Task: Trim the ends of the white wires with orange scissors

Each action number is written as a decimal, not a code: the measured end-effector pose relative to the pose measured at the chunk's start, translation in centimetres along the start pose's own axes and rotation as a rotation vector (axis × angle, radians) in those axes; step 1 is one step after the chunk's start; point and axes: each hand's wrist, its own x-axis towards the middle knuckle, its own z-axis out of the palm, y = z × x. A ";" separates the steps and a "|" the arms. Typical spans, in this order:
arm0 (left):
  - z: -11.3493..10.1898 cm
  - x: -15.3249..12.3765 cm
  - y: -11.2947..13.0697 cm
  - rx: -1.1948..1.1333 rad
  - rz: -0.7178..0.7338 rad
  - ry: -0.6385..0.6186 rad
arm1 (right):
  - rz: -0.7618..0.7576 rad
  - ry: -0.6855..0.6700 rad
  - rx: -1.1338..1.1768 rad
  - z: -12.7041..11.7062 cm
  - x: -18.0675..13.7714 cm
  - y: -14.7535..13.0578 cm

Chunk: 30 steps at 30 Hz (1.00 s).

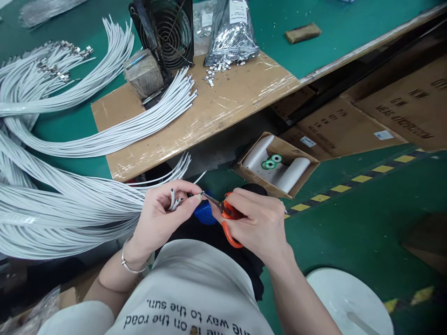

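Left hand [159,216] fingers pinched shut on a white cable [173,201], its end poking just past the fingertips; right hand [256,223] fingers clamped round orange scissors [226,218], blades meeting the cable end.

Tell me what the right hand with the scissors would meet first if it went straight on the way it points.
Likely the cable end pinched in the left hand: the scissors in the right hand point left at it, tips almost touching the left fingers.

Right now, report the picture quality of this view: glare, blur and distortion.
Head view: evenly lit, with glare on the taped cardboard and the foil bag; table edge bows near the frame edge; left hand, right hand and scissors are sharp.
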 end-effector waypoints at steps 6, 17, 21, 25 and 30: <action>0.1 0.0 0.0 0.006 -0.001 0.001 | 0.022 0.058 0.084 1.2 -0.2 -0.5; -1.1 -0.9 -0.6 -0.185 -0.144 -0.075 | 0.530 0.335 0.370 0.8 0.8 1.8; -1.1 -0.7 -0.5 -0.317 -0.192 -0.086 | 0.571 0.262 0.374 0.6 1.0 1.3; -1.3 -0.5 0.0 -0.319 -0.203 -0.117 | 0.576 0.232 0.407 0.6 0.7 0.8; -1.7 -0.3 0.5 -0.252 -0.222 -0.092 | 0.570 0.276 0.531 0.0 0.3 0.9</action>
